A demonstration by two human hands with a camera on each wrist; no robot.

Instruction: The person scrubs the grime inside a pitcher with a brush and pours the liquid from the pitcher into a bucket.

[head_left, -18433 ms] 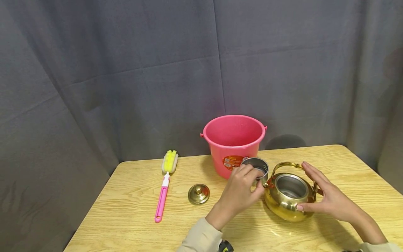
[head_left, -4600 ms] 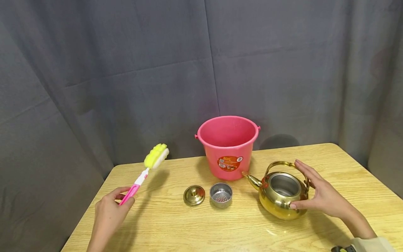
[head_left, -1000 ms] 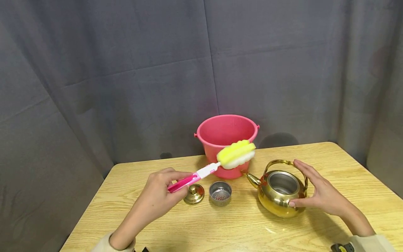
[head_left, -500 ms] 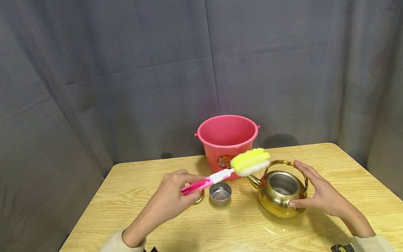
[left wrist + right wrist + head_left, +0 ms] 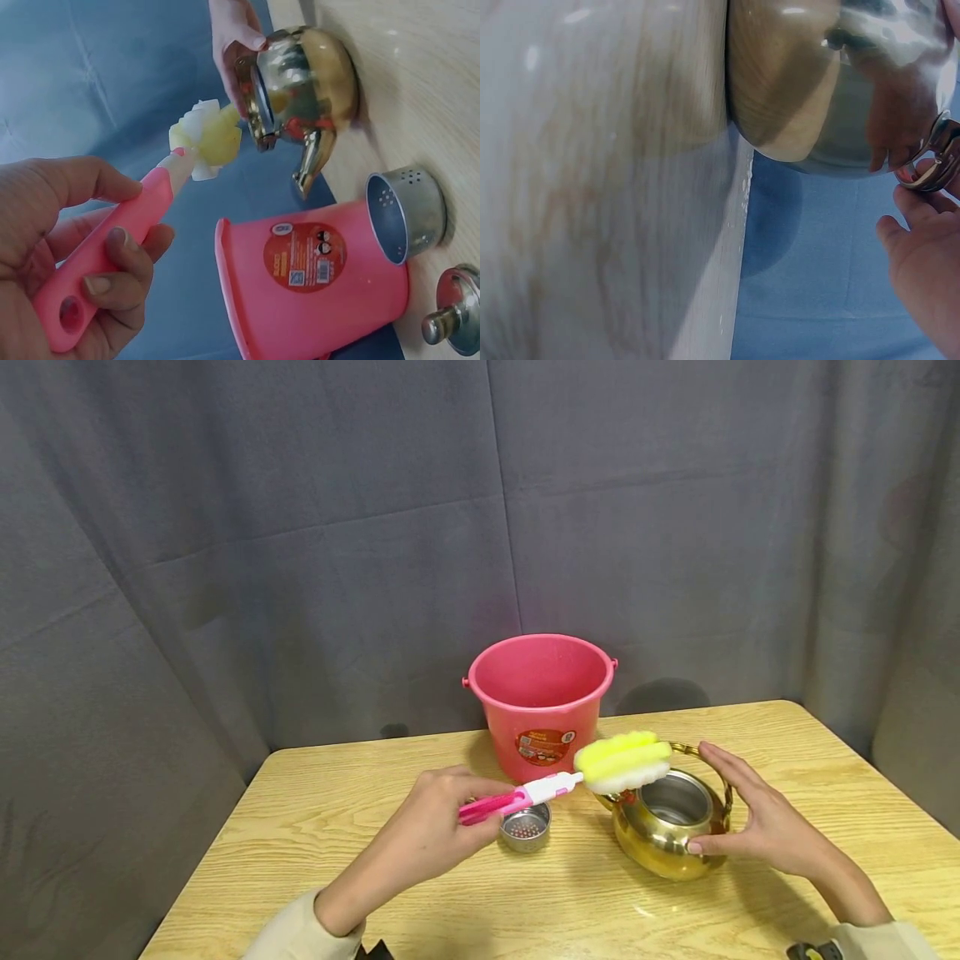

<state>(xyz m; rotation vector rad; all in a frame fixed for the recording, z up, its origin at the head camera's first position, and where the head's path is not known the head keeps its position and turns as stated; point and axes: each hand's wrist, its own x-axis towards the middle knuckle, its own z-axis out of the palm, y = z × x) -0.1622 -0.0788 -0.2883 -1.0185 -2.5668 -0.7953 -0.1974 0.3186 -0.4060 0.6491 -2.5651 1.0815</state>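
Note:
My left hand [image 5: 442, 818] grips the pink handle of a sponge bottle brush [image 5: 622, 762], its fingers curled round the handle in the left wrist view. The yellow and white sponge head hangs just left of the kettle mouth, over the spout. On the table sits a lidless golden kettle [image 5: 663, 843] with a steel-coloured inside. My right hand [image 5: 772, 827] steadies it, thumb on the body and fingers at the arched handle. In the right wrist view, fingers [image 5: 915, 210] touch the handle's base. A perforated steel strainer [image 5: 527, 828] stands left of the kettle.
A pink bucket [image 5: 517, 727] with a red label stands at the back middle of the wooden table [image 5: 315, 827]. The kettle's golden lid [image 5: 461, 311], hidden behind my left hand in the head view, lies beside the strainer. A grey curtain [image 5: 375, 568] hangs behind.
Over the last second my left hand carries the brush rightward, from in front of the bucket to the kettle. Earlier, it put the strainer down and picked up the brush. The right hand stays on the kettle.

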